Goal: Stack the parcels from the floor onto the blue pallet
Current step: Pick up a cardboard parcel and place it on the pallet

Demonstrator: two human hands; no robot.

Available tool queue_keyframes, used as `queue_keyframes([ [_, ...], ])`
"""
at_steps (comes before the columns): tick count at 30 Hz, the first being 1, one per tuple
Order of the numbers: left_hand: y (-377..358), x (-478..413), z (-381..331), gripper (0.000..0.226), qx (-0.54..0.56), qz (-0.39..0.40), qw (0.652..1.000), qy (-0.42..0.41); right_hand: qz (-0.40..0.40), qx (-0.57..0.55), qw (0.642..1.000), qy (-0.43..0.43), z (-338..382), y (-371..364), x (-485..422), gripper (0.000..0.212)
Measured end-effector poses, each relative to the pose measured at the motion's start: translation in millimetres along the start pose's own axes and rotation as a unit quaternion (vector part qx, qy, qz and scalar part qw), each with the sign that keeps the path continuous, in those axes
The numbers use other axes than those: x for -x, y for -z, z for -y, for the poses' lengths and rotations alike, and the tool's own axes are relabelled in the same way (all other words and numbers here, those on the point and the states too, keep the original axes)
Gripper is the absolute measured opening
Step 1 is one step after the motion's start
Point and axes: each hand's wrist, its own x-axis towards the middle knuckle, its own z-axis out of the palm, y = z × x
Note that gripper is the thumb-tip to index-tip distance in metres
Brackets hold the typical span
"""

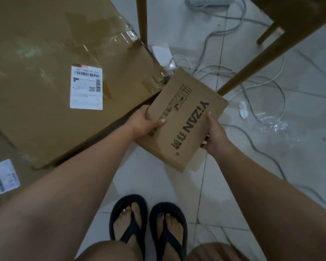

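Small box (184, 119) sat at frame centre, held off the floor between both hands — printed "YIZAN" on its top face, one corner pointing toward the upper right. Left hand (146, 124) gripped its left edge, thumb lying across the top face, fingers under. Right hand (215, 137) clasped the right edge, thumb up along the side, fingers hidden beneath.

Big box (45, 72) filled the upper left of the frame, lying flat, taped, with a white label (86, 87) on its top. The small box's far corner overlapped the big box's right corner in view; whether they touched could not be told. A second label (2, 178) showed at the left edge on another brown surface.

White tiled floor (158, 181) below. Cables (252, 87) lay tangled across the upper right, among wooden legs (252, 66). Clear plastic wrap (271, 126) lay at right. Feet in dark sandals (149, 228) stood at bottom centre — side by side.
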Motion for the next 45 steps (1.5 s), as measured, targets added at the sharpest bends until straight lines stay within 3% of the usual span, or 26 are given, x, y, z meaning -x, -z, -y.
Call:
queue_keyframes([
  [2,-1,16,-4,0.072,0.016,0.01,1.0,0.02,0.006,0.015,1.0,-0.005,4,4,17,0.023],
  [8,12,128,-25,0.056,0.118,0.022,0.99,0.075,0.001,0.076,0.997,-0.001,18,25,118,0.028],
  [11,25,198,-30,0.054,0.16,-0.015,0.981,0.104,0.011,0.122,0.992,0.018,28,29,181,0.025],
  [14,38,259,-27,0.052,0.233,-0.051,0.96,0.145,0.01,0.148,0.988,0.04,39,21,234,0.036],
  [16,46,295,-23,0.055,0.296,-0.08,0.935,0.18,0.012,0.167,0.985,0.043,47,9,265,0.045],
  [19,59,338,-12,0.086,0.385,-0.099,0.892,0.217,0.04,0.256,0.963,0.074,51,-20,304,0.053],
  [22,77,376,6,0.103,0.499,-0.13,0.834,0.199,0.095,0.32,0.937,0.1,42,-59,342,0.065],
  [27,102,447,67,0.076,0.622,-0.217,0.736,0.154,0.21,0.443,0.864,0.117,-2,-125,404,0.077],
  [31,118,511,136,0.069,0.662,-0.314,0.656,0.182,0.222,0.474,0.852,-0.013,-60,-158,449,0.089],
  [34,127,558,196,0.071,0.668,-0.365,0.622,0.184,0.247,0.448,0.848,-0.136,-111,-181,478,0.097],
  [38,132,622,282,0.077,0.67,-0.416,0.596,0.153,0.261,0.484,0.813,-0.191,-194,-210,518,0.09],
  [41,128,669,345,0.064,0.674,-0.448,0.568,0.148,0.325,0.491,0.792,-0.165,-261,-220,547,0.062],
  [43,122,701,382,0.063,0.704,-0.416,0.555,0.15,0.38,0.486,0.774,-0.142,-306,-222,565,0.047],
  [45,113,733,418,0.068,0.761,-0.365,0.518,0.136,0.41,0.487,0.759,-0.14,-346,-223,582,0.035],
])
